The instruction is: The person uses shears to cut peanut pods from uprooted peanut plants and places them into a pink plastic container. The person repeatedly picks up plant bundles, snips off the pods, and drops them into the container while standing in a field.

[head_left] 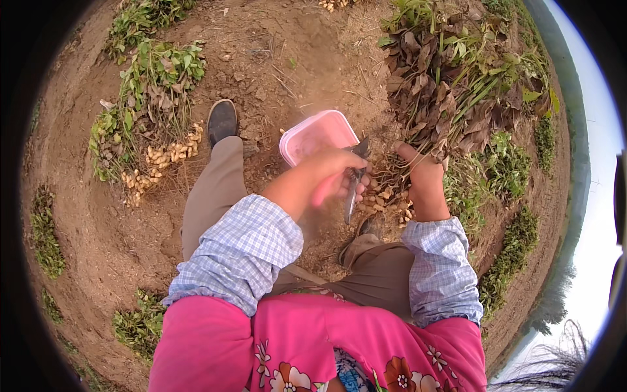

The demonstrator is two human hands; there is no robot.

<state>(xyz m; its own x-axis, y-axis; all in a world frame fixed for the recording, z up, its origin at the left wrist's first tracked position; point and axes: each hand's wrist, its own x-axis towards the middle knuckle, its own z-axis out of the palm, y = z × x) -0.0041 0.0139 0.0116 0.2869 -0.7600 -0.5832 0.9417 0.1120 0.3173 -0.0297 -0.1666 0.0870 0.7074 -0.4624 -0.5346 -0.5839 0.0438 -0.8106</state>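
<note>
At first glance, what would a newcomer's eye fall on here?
Probably the bright pink flowered garment along the lower edge. Near the centre, the left hand holds a long dark tool by a pale pink rectangular tub; at right, the right hand grips leafy green-brown plants.

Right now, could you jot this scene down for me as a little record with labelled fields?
Left hand: left hand holding a dark metal tool
Right hand: right hand closed around stems of a leafy plant bundle
Container: pink tub on brown soil, partly hidden by the left hand
Person's left: uprooted plants with pale peanuts
Clothing: checked sleeves, brown trousers
Setting: outdoors, field
</note>
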